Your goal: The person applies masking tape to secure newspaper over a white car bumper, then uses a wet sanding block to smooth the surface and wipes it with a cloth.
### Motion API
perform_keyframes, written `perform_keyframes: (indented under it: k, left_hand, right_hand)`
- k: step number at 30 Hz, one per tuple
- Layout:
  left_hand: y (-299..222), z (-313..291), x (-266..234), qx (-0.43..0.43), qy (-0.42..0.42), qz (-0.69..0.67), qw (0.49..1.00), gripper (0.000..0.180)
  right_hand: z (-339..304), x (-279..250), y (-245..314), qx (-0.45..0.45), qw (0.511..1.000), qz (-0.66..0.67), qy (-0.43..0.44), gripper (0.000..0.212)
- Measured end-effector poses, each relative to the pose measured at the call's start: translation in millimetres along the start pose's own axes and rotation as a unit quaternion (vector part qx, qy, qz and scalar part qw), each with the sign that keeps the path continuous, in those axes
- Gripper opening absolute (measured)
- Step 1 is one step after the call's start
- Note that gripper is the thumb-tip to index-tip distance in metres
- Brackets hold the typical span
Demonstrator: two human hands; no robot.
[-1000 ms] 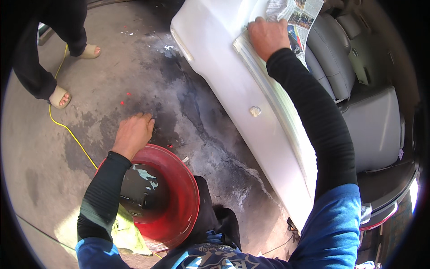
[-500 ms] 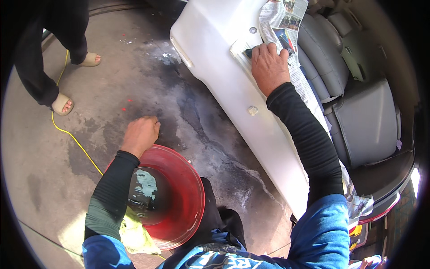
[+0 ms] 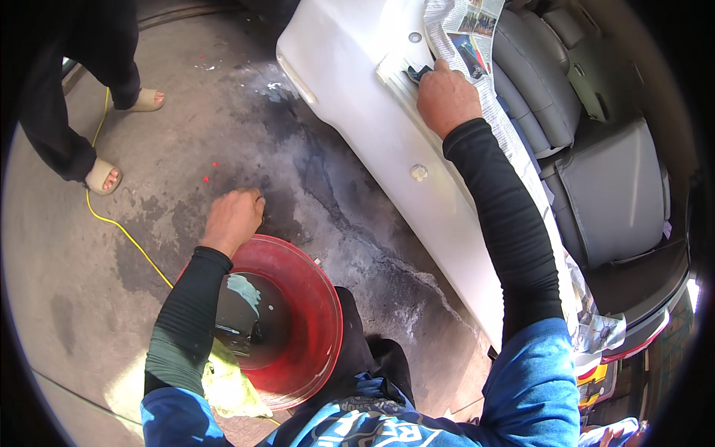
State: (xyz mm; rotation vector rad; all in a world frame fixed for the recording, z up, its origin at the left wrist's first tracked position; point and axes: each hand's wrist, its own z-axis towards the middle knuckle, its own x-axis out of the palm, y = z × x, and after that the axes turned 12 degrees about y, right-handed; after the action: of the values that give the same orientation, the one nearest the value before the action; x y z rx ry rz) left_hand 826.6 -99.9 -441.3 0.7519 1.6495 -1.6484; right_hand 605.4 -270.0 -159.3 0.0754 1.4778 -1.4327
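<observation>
My right hand [image 3: 449, 97] presses a piece of dark sandpaper [image 3: 419, 73] against a white car body panel [image 3: 372, 123], beside its newspaper-covered edge. A pale, dull, whitish streak [image 3: 392, 74] lies on the panel by the fingers. The sandpaper is mostly under the hand. Over the far rim of a red bucket [image 3: 316, 298], my left hand [image 3: 234, 217] hangs with curled fingers, and whatever they hold is hidden. Dark water [image 3: 272, 328] with a bright reflection lies in the bucket.
Newspaper [image 3: 514, 149] covers the panel's right edge, with grey car seats [image 3: 607, 201] beyond. At the far left stands another person in sandals [image 3: 103, 176]. A yellow cord [image 3: 123, 227] runs along the concrete floor. A pale yellow cloth [image 3: 231, 384] hangs by the bucket.
My right hand has shifted slightly toward the far side, and more of the sandpaper shows past the fingers. My left hand has hardly moved. The reflection in the water has changed shape.
</observation>
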Motion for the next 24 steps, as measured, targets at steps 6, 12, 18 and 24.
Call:
perform_keyframes:
  k: [6,12,18,24]
  left_hand:
    - [-2,-2,-4,0.000,0.003,0.002,1.000,0.024]
    - [-3,-3,-3,-0.015,0.009,-0.005,1.000,0.023]
    - [-1,-4,-4,-0.033,0.012,-0.012,0.999,0.024]
    - [-7,-6,-8,-0.044,0.027,-0.023,0.998,0.026]
  right_hand:
    - [-13,4,-15,0.019,0.999,0.032,0.015,0.023]
    - [14,-14,6,-0.003,0.999,0.037,0.003,0.023]
    - [8,-12,0,0.062,0.991,0.051,0.110,0.027]
    - [15,-7,-4,-0.044,0.996,0.073,-0.038,0.027]
